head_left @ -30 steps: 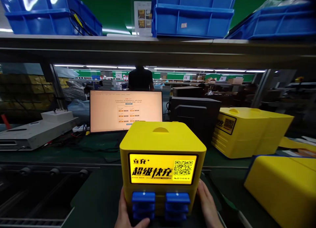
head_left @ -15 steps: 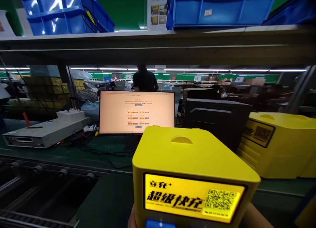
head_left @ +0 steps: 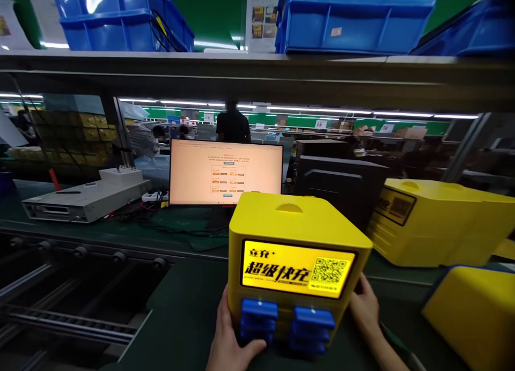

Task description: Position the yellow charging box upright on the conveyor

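A yellow box-shaped charging station (head_left: pixel 289 221) is between my two hands, its front towards me. Its front carries a lit yellow screen (head_left: pixel 298 269) with black lettering and a QR code. Below the screen, two stacks of blue power banks (head_left: pixel 259 320) stick out of the slots. My left hand (head_left: pixel 231 328) grips the lower left side, thumb across the front bottom edge. On the right side, my right hand (head_left: pixel 365 306) holds the station, its fingertips partly hidden behind it. Whether the base touches the green mat (head_left: pixel 173 312) I cannot tell.
Behind the station stand a monitor (head_left: pixel 193 172) and a black computer case (head_left: pixel 333 191). More yellow stations (head_left: pixel 434 237) are on the right, one close at the lower right (head_left: pixel 475 312). A grey instrument (head_left: pixel 80 202) and a roller conveyor (head_left: pixel 72 328) lie left. A shelf (head_left: pixel 241 68) with blue bins crosses above.
The station looks smaller and higher in view, and its blue power banks and both my hands now show. Another yellow station shows more fully at the lower right. The view has shifted.
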The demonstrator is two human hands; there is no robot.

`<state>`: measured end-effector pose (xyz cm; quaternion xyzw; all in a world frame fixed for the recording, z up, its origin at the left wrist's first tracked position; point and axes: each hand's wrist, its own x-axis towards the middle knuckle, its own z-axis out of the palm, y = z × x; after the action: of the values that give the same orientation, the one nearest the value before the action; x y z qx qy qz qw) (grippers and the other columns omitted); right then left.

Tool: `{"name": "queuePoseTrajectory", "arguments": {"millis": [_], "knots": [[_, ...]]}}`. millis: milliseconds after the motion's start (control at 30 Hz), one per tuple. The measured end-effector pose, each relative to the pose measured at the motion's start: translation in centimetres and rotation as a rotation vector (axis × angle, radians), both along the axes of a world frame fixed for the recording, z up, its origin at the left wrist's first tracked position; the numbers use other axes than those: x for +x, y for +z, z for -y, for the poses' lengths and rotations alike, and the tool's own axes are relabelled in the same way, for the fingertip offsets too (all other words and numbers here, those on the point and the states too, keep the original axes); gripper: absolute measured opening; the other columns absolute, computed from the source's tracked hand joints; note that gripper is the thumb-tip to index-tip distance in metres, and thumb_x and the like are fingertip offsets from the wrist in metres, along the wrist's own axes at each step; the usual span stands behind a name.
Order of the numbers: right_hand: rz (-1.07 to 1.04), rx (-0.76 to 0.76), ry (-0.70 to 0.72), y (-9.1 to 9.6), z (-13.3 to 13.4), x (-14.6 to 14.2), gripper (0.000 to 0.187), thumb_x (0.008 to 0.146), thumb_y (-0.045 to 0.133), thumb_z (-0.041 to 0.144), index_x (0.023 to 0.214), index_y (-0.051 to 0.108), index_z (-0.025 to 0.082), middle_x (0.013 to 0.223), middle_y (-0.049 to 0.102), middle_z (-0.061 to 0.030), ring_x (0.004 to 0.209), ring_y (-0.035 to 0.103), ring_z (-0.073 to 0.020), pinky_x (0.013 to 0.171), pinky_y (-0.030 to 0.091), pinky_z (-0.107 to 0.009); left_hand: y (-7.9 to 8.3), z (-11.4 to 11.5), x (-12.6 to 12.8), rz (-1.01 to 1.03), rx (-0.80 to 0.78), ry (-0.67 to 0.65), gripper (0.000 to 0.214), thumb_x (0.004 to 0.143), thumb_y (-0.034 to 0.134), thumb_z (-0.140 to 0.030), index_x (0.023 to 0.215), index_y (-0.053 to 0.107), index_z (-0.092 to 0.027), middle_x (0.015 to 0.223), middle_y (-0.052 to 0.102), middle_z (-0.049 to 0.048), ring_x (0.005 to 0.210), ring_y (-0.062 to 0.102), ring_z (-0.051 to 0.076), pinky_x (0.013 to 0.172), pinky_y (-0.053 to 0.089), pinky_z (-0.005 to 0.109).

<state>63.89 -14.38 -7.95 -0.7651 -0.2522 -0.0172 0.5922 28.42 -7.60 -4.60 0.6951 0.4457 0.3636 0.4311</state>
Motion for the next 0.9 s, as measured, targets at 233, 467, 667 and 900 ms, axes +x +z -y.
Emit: {"name": "queuePoseTrajectory", "arguments": {"millis": [233,467,667,900], "knots": [[0.164,-0.105,0.096,-0.7,4.7,-4.8,0.064,0.07,0.056,0.059,0.117,0.052,0.016,0.111,0.052,-0.0133,0.106,0.049,-0.0341,0.095,0.039,-0.05,0.7,0.2,-0.6,0.001,0.048,-0.038,0.098,0.071,0.059,-0.045,0.142,-0.004,-0.019,0.15,0.008,0.0116,0.136,0.017,0.03,0.111,0.022,0.044],[0.412,-0.125,0.218,0.0,6.2,-7.7,0.044,0.085,0.039,0.036,0.125,0.045,0.019,0.128,0.041,-0.0115,0.122,0.036,-0.0291,0.104,0.029,-0.05,2.3,-0.6,-3.2,-0.116,0.027,-0.219,0.081,0.083,0.042,-0.056,0.143,0.001,-0.019,0.15,0.013,0.0102,0.137,0.017,0.026,0.108,0.028,0.04],[0.179,-0.158,0.533,-2.1,4.7,-11.0,0.061,0.07,0.034,0.013,0.131,0.033,0.015,0.137,0.037,-0.0138,0.127,0.034,-0.0251,0.108,0.025,-0.049,2.8,-0.3,-2.9,-0.123,0.018,-0.179,0.083,0.083,0.04,-0.056,0.144,0.002,-0.014,0.152,0.008,0.0105,0.138,0.015,0.027,0.105,0.033,0.034],[0.118,-0.127,0.534,-2.2,4.9,-10.3,0.061,0.065,0.038,0.02,0.126,0.04,0.01,0.133,0.044,-0.0168,0.126,0.038,-0.0267,0.108,0.024,-0.048,2.4,-0.1,-2.8,-0.132,0.05,-0.128,0.08,0.083,0.042,-0.055,0.144,0.006,-0.016,0.151,0.014,0.0102,0.137,0.019,0.026,0.106,0.032,0.037]]}}
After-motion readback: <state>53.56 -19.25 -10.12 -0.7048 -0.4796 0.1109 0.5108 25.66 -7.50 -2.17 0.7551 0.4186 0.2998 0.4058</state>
